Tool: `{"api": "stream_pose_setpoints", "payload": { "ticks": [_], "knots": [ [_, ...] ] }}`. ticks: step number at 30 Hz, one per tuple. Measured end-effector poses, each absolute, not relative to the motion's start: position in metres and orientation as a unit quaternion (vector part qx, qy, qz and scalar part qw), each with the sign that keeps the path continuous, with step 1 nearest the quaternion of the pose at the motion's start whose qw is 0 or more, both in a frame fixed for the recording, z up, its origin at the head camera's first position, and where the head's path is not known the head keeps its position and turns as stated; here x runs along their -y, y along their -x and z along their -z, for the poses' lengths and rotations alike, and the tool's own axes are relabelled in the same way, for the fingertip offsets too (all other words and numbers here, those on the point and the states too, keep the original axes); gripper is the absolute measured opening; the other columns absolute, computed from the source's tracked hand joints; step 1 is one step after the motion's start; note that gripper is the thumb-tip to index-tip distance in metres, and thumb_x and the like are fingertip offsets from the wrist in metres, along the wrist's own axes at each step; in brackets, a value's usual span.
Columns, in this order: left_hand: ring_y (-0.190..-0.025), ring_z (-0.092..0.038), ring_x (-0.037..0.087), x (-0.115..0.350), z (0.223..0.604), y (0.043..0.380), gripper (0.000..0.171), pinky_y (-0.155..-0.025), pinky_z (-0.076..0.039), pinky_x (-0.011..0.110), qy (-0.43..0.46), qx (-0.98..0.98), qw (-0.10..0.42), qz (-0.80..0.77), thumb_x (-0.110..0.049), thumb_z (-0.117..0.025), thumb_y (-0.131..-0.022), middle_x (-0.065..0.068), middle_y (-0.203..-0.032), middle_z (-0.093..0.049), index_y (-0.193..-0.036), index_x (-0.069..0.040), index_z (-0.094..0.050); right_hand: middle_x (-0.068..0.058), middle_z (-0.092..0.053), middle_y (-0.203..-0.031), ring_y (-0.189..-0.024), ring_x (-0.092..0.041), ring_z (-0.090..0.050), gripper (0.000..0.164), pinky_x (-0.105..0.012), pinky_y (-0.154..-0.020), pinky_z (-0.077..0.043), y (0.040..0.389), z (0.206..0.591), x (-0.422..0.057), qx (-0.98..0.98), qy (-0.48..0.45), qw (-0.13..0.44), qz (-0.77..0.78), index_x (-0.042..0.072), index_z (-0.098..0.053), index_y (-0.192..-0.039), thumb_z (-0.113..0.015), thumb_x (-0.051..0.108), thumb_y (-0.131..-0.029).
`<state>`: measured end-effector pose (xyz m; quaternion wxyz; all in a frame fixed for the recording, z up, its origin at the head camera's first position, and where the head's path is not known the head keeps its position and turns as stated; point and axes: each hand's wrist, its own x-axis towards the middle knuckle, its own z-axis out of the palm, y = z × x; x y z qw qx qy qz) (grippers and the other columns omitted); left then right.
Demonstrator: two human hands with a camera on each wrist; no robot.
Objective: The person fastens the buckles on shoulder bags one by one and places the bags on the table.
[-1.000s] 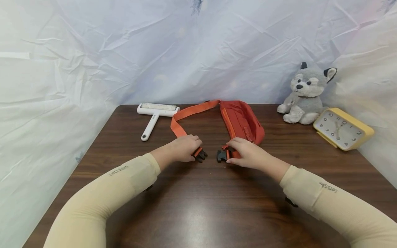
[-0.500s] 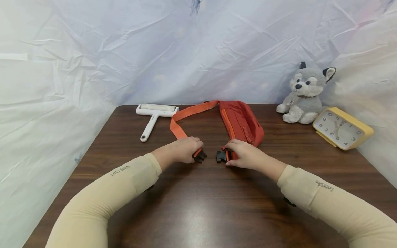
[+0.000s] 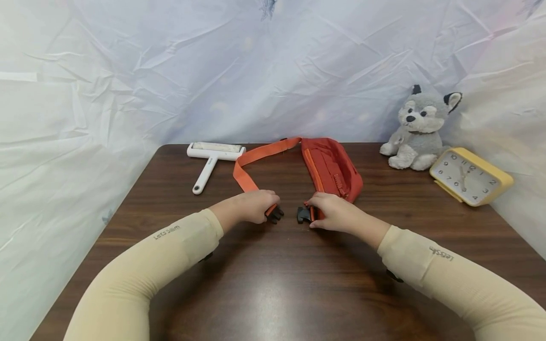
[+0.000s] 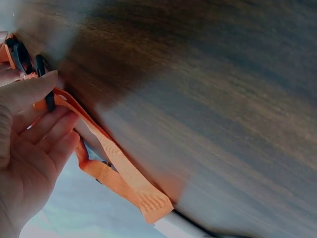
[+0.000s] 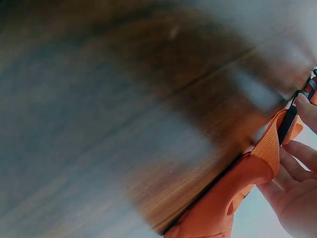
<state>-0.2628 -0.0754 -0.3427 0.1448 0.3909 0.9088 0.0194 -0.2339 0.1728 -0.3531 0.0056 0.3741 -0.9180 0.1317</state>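
Observation:
A red waist bag lies on the table, its orange strap looping out to the left. My left hand pinches the strap end beside the black pronged buckle half; the left wrist view shows thumb and fingers on the orange strap. Facing it across a small gap, the black socket buckle half is held by my right hand at the bag's near end. In the right wrist view, thumb and fingers grip the black buckle part next to the orange webbing. The two halves are apart.
A white lint roller lies at the back left of the brown table. At the back right sit a grey plush dog and a yellow-framed alarm clock. A pale cloth hangs behind the table.
Both hands keep their hold and have hardly moved. The right hand and forearm have shifted slightly left with the socket half. The gap between the buckle halves remains.

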Motion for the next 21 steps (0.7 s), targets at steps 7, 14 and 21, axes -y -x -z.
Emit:
{"api": "stream_pose_setpoints", "payload": {
  "ticks": [7,14,21],
  "knots": [
    [-0.083,-0.051,0.015,0.0744,0.3433,0.2645,0.044,-0.073,-0.044,0.028,-0.391,-0.909,0.143,-0.02,-0.004,-0.071,-0.078,0.0,-0.1,-0.053,-0.12,-0.008,-0.058,-0.008,-0.06,-0.102,-0.093,-0.02,-0.057,0.049,-0.037,-0.081,-0.048,0.2355,0.3565,-0.1725,0.916,-0.379,0.008,-0.129,-0.001,-0.063,-0.111,-0.081,0.026,-0.074],
    [-0.084,-0.051,0.016,0.0752,0.3402,0.2632,0.042,-0.073,-0.044,0.029,-0.396,-0.907,0.139,-0.022,-0.007,-0.071,-0.079,0.002,-0.103,-0.054,-0.119,-0.008,-0.058,-0.008,-0.06,-0.099,-0.09,-0.02,-0.057,0.048,-0.037,-0.079,-0.048,0.2367,0.3585,-0.1726,0.916,-0.379,0.017,-0.131,-0.001,-0.064,-0.108,-0.082,0.025,-0.072],
    [-0.088,-0.052,0.014,0.0763,0.3409,0.2634,0.042,-0.078,-0.045,0.03,-0.4,-0.906,0.134,-0.03,-0.012,-0.073,-0.08,0.003,-0.109,-0.058,-0.119,-0.008,-0.058,-0.007,-0.06,-0.098,-0.087,-0.018,-0.057,0.046,-0.036,-0.077,-0.048,0.2377,0.3596,-0.1718,0.917,-0.378,0.013,-0.131,-0.001,-0.065,-0.108,-0.081,0.025,-0.074]
  ]
}}
